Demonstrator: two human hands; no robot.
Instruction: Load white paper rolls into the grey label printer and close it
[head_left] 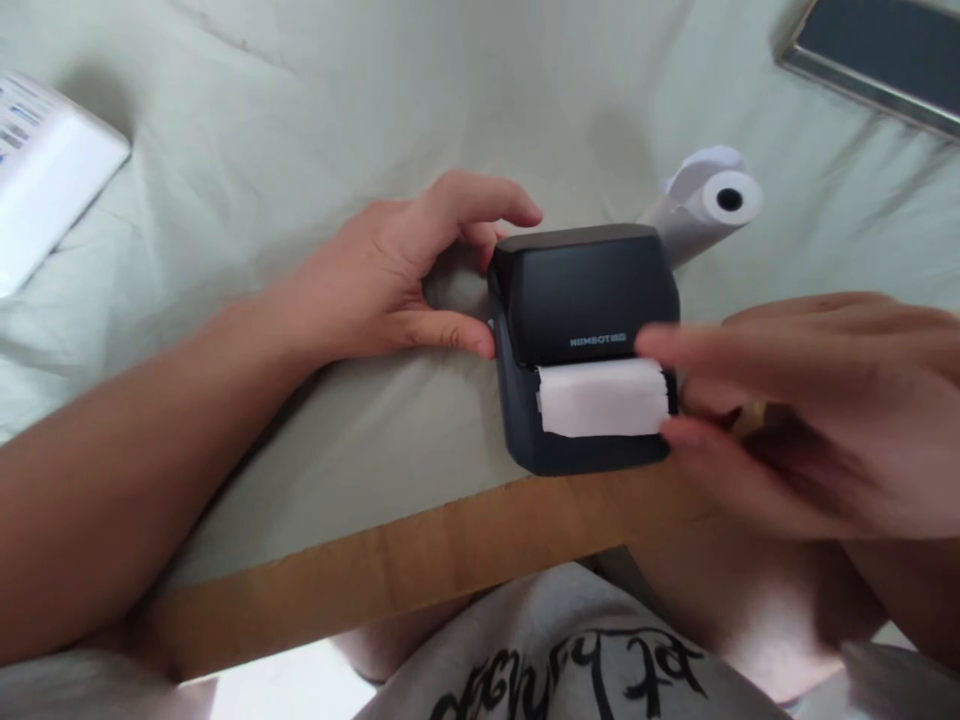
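A dark label printer (592,290) marked NIIMBOT stands near the front edge of the bed-like surface. From its slot a short strip of white paper (604,400) hangs over the front. My left hand (412,260) steadies the printer at its left side, thumb against the side and curled fingers by the rear corner. At the printer's right, my right hand (810,410) is blurred by motion, thumb and index finger apart beside the strip's right edge. Whether its fingertips touch the paper is hard to see. A white paper roll (686,225) lies behind the printer's right rear corner.
Pale green cloth (337,120) covers the surface, bordered by a wooden edge (390,570) at the front. At the far left lies a white box (60,190) with printing. A dark rectangular object with a shiny rim (885,60) is at the top right.
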